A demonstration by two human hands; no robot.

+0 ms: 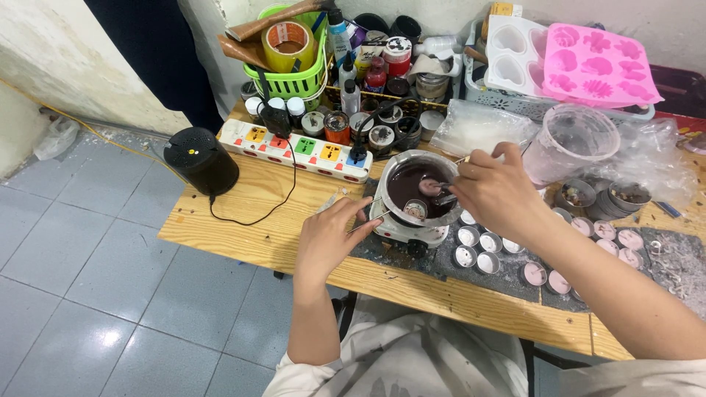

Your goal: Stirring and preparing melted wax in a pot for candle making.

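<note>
The left hand (327,239) pinches a thin metal rod (368,222) in a closed grip beside the melting pot (421,185). The right hand (494,192) closes its grip on a small tool over the dark wax, above the bench (243,213).

Round pot (412,184) of dark liquid sits upright.

The bench (250,220) is pale, matt bare wood. The pot (412,165) is shiny metal holding glossy dark liquid. The flower mould (599,66) looks soft, smooth pink plastic; the basket (294,81) glossy green plastic.

Bare forearms; off-white, seemingly stained garment below.
</note>
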